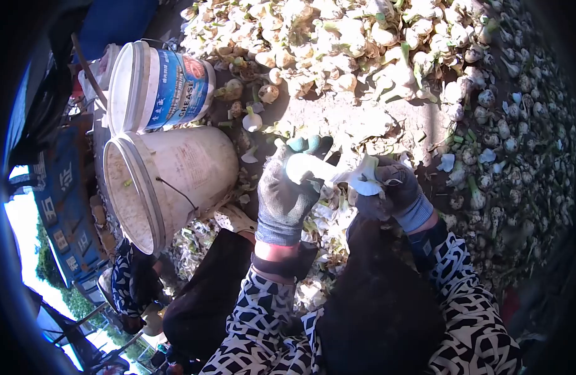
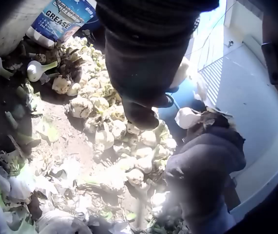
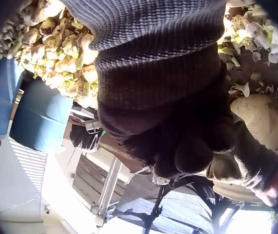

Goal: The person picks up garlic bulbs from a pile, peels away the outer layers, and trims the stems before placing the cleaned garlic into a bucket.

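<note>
In the head view my gloved left hand point(image 1: 278, 200) holds a smooth white garlic bulb point(image 1: 305, 169), its pale stem pointing right. Opposite it, my gloved right hand point(image 1: 394, 190) pinches a white flap of garlic skin point(image 1: 365, 182) with a greenish upper end. Bulb stem and skin meet between the two hands. The left wrist view has the left hand point(image 2: 141, 73) dark in the foreground, hiding most of the bulb, and the right hand point(image 2: 207, 170) below with white skin at its fingertips. The right hand point(image 3: 163, 107) covers its own grip in the right wrist view.
Two white buckets, one lying tipped point(image 1: 188, 169) and one with a blue grease label point(image 1: 178, 87), lie at left. Unpeeled garlic point(image 1: 363, 37) is heaped ahead; smaller bulbs point(image 1: 506, 156) spread right. Peelings point(image 1: 325, 231) cover the ground below my hands. Another person point(image 1: 135, 287) is at lower left.
</note>
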A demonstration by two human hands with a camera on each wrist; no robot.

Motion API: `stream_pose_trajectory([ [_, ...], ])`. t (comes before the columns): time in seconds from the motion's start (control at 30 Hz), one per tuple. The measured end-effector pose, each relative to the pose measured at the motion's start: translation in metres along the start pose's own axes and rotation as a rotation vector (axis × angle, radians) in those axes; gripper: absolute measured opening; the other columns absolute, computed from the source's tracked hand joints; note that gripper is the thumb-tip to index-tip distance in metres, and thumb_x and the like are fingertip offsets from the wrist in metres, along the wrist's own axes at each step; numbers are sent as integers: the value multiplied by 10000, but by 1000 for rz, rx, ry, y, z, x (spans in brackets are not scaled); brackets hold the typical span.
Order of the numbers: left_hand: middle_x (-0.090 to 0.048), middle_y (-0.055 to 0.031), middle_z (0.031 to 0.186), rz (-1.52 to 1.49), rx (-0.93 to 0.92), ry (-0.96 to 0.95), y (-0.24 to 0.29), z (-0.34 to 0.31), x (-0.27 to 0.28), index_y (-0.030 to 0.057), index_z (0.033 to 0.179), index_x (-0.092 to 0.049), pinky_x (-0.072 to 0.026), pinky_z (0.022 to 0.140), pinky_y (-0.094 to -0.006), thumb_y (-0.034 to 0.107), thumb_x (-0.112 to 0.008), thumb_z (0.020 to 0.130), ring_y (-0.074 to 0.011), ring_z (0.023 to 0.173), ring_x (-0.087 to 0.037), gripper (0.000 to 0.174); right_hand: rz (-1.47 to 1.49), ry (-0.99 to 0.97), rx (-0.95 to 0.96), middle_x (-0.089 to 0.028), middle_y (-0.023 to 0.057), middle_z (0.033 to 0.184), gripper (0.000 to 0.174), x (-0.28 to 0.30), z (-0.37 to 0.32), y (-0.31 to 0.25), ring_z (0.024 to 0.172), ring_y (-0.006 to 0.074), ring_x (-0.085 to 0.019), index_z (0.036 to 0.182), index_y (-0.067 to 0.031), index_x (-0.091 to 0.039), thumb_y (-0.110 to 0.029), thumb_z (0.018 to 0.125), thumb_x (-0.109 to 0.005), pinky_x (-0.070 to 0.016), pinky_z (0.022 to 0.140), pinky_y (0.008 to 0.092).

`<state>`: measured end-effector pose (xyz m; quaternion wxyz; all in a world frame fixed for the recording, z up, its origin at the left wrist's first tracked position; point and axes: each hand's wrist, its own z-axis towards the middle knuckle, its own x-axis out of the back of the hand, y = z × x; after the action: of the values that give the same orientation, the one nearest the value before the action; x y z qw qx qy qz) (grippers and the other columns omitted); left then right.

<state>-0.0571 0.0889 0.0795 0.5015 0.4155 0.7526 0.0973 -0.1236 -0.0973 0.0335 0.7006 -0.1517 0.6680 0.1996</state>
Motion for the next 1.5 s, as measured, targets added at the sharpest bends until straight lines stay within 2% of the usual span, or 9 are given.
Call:
stream_pose_trajectory([
  [0.03, -572, -160, 1164, -220, 77, -83, 6, 4, 7, 13, 1134, -522, -462, 934, -443, 307, -487, 938, -294, 1094, -562, 355, -17, 277, 39, -617, 185, 796, 427, 4, -19, 2, 541, 233, -595, 1078, 110, -532, -214, 823, -644, -484, 457, 345],
  [0.2, -535, -146, 1249, -354, 45, -3, 19, 11, -2, 62, 1184, -513, -330, 1020, -552, 294, -461, 931, -325, 1206, -468, 347, -63, 104, 127, -619, 212, 848, 203, -52, -42, 5, 557, 316, -601, 865, 19, -632, -160, 775, -668, -496, 533, 443],
  [0.37, -484, -143, 1321, -351, -69, -1, 40, 23, -8, 53, 1260, -458, -276, 1069, -534, 289, -431, 933, -329, 1248, -426, 404, -2523, 153, -678, -602, 143, 650, 126, 6, -9, 16, 613, 303, -617, 766, -80, -629, -198, 762, -583, -487, 543, 419],
  [0.57, -507, -227, 1285, -103, -110, -229, 77, 25, -15, -20, 1221, -476, -261, 1090, -531, 315, -409, 960, -370, 1256, -426, 430, -1742, 321, 270, -641, 30, 672, 199, -21, 35, 0, 612, 113, -622, 873, -25, -635, -211, 920, -583, -513, 552, 277],
  [0.63, -542, -226, 1244, -8, -61, -374, 61, 18, -22, -32, 1197, -501, -333, 1062, -506, 262, -449, 954, -363, 1233, -460, 386, -1081, 458, -88, -612, 32, 578, 325, -56, 57, -4, 528, 67, -591, 784, -71, -638, -382, 878, -635, -476, 453, 241],
  [0.7, -646, -163, 1078, 863, -395, -159, 45, 3, -41, -29, 1087, -582, -526, 834, -343, 64, -652, 827, -275, 981, -642, 285, -1014, 367, -167, -626, 26, 623, 328, -39, 71, -7, 525, 61, -587, 823, -58, -665, -381, 872, -645, -470, 434, 218],
  [0.87, -666, -156, 909, 1652, -854, -233, 50, -5, -22, -6, 976, -643, -523, 749, -335, 18, -735, 662, -271, 842, -668, 329, -805, 541, -276, -658, 48, 730, 277, -62, 78, -4, 606, 93, -601, 940, -29, -686, -295, 893, -622, -470, 532, 217],
  [1.37, -631, -174, 1015, 1785, -713, -265, 37, -13, -12, 8, 1123, -545, -495, 830, -359, 15, -659, 781, -295, 922, -625, 360, -764, 477, -136, -632, 41, 631, 291, -24, 56, 14, 523, 101, -590, 869, -20, -668, -308, 886, -633, -476, 486, 234],
  [1.5, -640, -154, 952, 1945, -1060, -356, 36, -6, -1, 19, 1054, -588, -508, 790, -373, -10, -668, 735, -332, 849, -629, 330, -1086, 630, -272, -599, 35, 577, 258, -59, 60, 3, 458, 86, -543, 779, -43, -629, -273, 896, -626, -448, 443, 237],
])
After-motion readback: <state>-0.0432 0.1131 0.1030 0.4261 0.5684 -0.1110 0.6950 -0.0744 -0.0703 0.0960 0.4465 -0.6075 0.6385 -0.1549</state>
